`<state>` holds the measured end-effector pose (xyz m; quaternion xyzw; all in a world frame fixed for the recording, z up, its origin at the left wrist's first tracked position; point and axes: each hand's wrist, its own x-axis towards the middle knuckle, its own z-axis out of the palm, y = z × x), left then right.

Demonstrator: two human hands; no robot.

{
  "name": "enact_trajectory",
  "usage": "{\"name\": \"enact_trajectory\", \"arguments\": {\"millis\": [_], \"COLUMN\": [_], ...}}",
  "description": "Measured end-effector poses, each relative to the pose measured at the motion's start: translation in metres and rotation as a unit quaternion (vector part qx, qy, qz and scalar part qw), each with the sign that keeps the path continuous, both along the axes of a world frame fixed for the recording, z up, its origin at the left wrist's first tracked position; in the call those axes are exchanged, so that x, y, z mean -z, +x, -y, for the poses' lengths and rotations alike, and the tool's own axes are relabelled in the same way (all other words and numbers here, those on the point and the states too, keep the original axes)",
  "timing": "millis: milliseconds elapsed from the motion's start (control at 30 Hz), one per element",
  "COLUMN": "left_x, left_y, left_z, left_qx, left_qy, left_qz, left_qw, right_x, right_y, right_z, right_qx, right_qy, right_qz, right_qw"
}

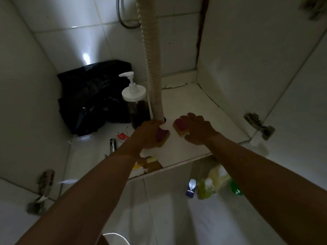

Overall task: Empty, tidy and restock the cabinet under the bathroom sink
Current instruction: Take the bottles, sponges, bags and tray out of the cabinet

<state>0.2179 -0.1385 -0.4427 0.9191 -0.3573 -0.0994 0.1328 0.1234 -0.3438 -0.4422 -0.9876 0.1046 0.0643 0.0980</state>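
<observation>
Two grips at once: left hand (150, 134) curled round left sponge (163, 137), right hand (199, 129) curled over right sponge (179, 129). Both on cabinet floor (203, 106), just beside drain hose (154, 76) foot, near each other, not touching. Long axes roughly front-to-back; straight pull-out likely next.

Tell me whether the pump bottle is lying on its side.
No, the pump bottle stands upright just left of the hose, pump head on top.
</observation>
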Motion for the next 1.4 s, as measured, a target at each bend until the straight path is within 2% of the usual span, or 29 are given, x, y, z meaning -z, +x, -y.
{"name": "enact_trajectory", "arguments": {"millis": [133,233,333,500,633,733,833,900,967,1033,1100,1167,1267,1400], "left_x": [0.008,0.021,0.028,0.018,0.004,-0.016,-0.029,-0.032,-0.030,-0.021,-0.004,0.022,0.066,0.116], "left_y": [0.010,0.016,0.018,0.020,0.009,-0.012,-0.042,-0.064,-0.085,-0.104,-0.124,-0.148,-0.182,-0.222], "left_z": [-0.001,-0.007,-0.007,0.002,0.007,0.019,0.039,0.056,0.073,0.088,0.100,0.108,0.112,0.106], "left_qx": [0.050,0.060,0.069,0.067,0.041,0.049,0.111,0.153,0.188,0.222,0.244,0.261,0.265,0.252], "left_qy": [0.099,0.176,0.198,0.186,0.087,0.025,0.017,0.032,0.091,0.156,0.196,0.221,0.249,0.263], "left_qz": [-0.003,0.054,0.120,0.169,0.108,0.003,-0.041,-0.060,-0.077,-0.070,-0.062,-0.077,-0.110,-0.057], "left_qw": [0.994,0.981,0.970,0.966,0.990,0.998,0.993,0.986,0.975,0.960,0.948,0.937,0.925,0.930], "right_x": [0.023,0.033,0.036,0.031,0.016,-0.007,-0.024,-0.035,-0.046,-0.048,-0.028,0.006,0.060,0.116], "right_y": [0.012,0.010,0.015,0.015,-0.011,-0.046,-0.086,-0.115,-0.144,-0.169,-0.188,-0.207,-0.231,-0.253], "right_z": [0.003,0.005,0.012,0.028,0.037,0.040,0.047,0.053,0.055,0.055,0.062,0.065,0.064,0.050], "right_qx": [0.030,0.034,0.037,0.020,0.049,0.079,0.077,0.082,0.103,0.116,0.143,0.146,0.161,0.249], "right_qy": [0.009,-0.056,-0.097,-0.048,-0.078,-0.004,0.054,0.063,0.109,0.145,0.155,0.135,0.146,0.153], "right_qz": [-0.070,-0.062,-0.050,-0.044,-0.010,-0.022,-0.084,-0.106,-0.150,-0.243,-0.332,-0.377,-0.363,-0.263], "right_qw": [0.997,0.996,0.993,0.998,0.996,0.997,0.992,0.989,0.977,0.952,0.919,0.905,0.906,0.920]}}
